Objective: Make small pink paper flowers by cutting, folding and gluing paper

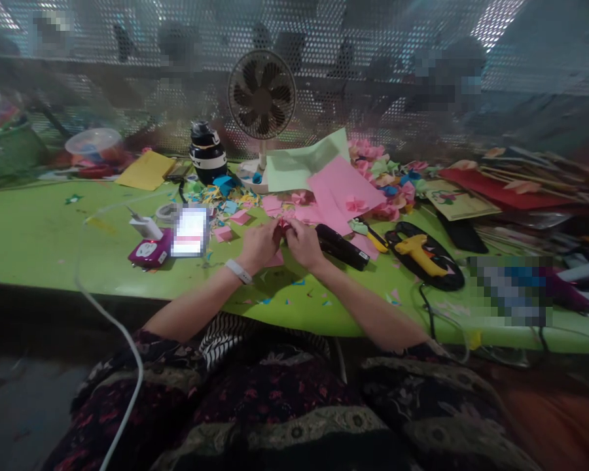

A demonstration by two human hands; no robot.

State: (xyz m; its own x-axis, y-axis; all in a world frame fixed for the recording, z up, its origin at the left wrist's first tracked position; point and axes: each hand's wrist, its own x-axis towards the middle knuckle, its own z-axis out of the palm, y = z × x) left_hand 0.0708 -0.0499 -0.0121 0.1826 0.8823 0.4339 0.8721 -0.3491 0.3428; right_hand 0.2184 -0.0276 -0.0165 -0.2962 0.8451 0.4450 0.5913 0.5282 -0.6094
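My left hand [261,244] and my right hand [302,243] meet at the fingertips above the green table. Between them they pinch a small piece of pink paper [281,223], mostly covered by the fingers. Right beside my right hand lies a black stapler [342,247]. Pink paper squares [222,233] lie to the left of my hands. Behind them a large pink sheet [346,186] overlaps a pale green sheet [294,165]. A heap of folded paper flowers [387,186] sits at the back right.
A fan [262,98] and a black bottle [208,154] stand at the back. On the left are a lit phone [190,231] and a purple power box [150,252] with a white cable. To the right lie a yellow cutter [377,239] and a yellow glue gun [422,255].
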